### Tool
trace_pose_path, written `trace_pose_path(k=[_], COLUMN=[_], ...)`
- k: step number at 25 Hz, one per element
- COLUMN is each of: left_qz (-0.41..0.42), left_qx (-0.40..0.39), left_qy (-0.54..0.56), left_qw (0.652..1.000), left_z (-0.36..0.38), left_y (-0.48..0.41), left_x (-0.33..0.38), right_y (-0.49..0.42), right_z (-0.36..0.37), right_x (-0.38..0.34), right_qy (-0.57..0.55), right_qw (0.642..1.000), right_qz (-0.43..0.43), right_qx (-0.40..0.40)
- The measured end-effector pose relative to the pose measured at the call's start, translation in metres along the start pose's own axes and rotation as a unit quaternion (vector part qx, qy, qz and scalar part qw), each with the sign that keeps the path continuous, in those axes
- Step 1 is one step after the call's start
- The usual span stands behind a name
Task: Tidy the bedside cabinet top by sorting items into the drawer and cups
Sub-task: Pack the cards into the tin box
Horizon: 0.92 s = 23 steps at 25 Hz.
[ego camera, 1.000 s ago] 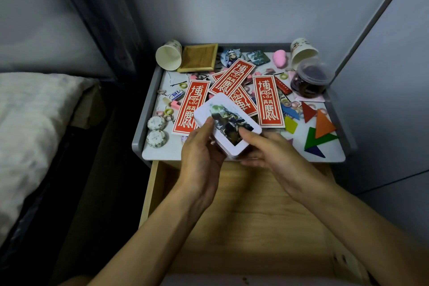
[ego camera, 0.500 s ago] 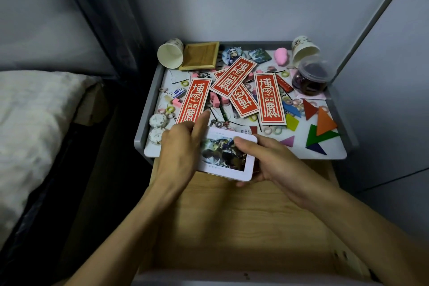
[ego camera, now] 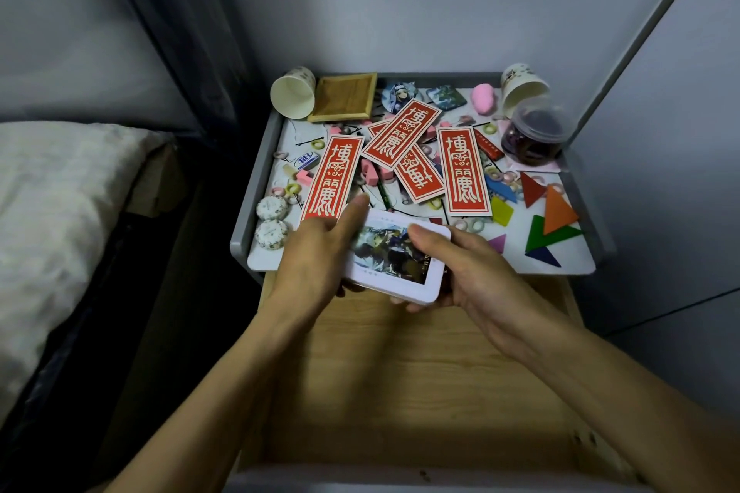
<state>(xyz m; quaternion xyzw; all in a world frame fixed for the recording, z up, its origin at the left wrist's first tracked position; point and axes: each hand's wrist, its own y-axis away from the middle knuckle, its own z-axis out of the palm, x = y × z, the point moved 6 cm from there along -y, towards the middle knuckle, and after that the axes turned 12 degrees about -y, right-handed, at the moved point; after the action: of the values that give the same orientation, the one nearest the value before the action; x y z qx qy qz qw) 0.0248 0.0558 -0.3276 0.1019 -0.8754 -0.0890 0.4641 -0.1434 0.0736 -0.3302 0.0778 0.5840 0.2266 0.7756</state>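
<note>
Below the cluttered surface point(ego camera: 272, 258) the drawer point(ego camera: 400, 392) stands open, and I hold the card stack point(ego camera: 394, 256) over its inner end, long axis running from my left hand point(ego camera: 316, 256) to my right hand point(ego camera: 472, 272), fingers point(ego camera: 426, 242) of both clamped on its ends.

Cards point(ego camera: 463, 172), frame centre — red, white border, pale script. Stack point(ego camera: 394, 256) — white edge, dark blue-brown picture. Triangles point(ego camera: 558, 208), right: orange, red, green, blue. Blob point(ego camera: 483, 98), upper right: pink. Cups point(ego camera: 292, 96): cream. Drawer point(ego camera: 400, 372): pale wood grain.
</note>
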Motion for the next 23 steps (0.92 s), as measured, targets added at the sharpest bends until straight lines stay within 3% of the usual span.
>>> trace_pose_path(k=[3, 6, 8, 12, 15, 18, 20, 23], left_qz=[0.011, 0.007, 0.003, -0.039, -0.067, -0.088, -0.099, -0.112], left_qx=[0.003, -0.084, -0.128, -0.086, -0.042, -0.099, -0.083, 0.043], left_qy=[-0.044, -0.116, -0.150, -0.141, -0.065, -0.026, -0.162, -0.440], left_qw=[0.999, 0.990, 0.980, 0.986, 0.995, 0.991, 0.978, 0.890], left_z=[-0.008, -0.004, 0.002, -0.002, -0.011, -0.011, -0.017, -0.037], left_y=[0.003, 0.007, 0.013, 0.020, 0.025, 0.033, 0.030, 0.023], left_x=[0.003, -0.002, -0.013, -0.042, -0.065, -0.077, -0.089, -0.104], right_y=[0.002, 0.010, 0.017, 0.034, 0.041, 0.038, 0.032, 0.020], right_z=[-0.001, 0.002, 0.004, 0.017, 0.025, 0.018, 0.009, 0.001], right_x=[-0.001, 0.008, 0.022, 0.065, 0.089, 0.104, 0.111, 0.123], right_qy=[0.084, 0.163, 0.174, 0.013, -0.115, -0.131, -0.098, 0.001], right_qw=[0.991, 0.971, 0.971, 0.984, 0.975, 0.977, 0.983, 0.985], right_qz=[0.074, 0.121, 0.113, 0.161, 0.185, 0.168, 0.154, 0.170], right_qx=[-0.071, -0.125, -0.117, -0.079, -0.050, -0.009, 0.009, 0.020])
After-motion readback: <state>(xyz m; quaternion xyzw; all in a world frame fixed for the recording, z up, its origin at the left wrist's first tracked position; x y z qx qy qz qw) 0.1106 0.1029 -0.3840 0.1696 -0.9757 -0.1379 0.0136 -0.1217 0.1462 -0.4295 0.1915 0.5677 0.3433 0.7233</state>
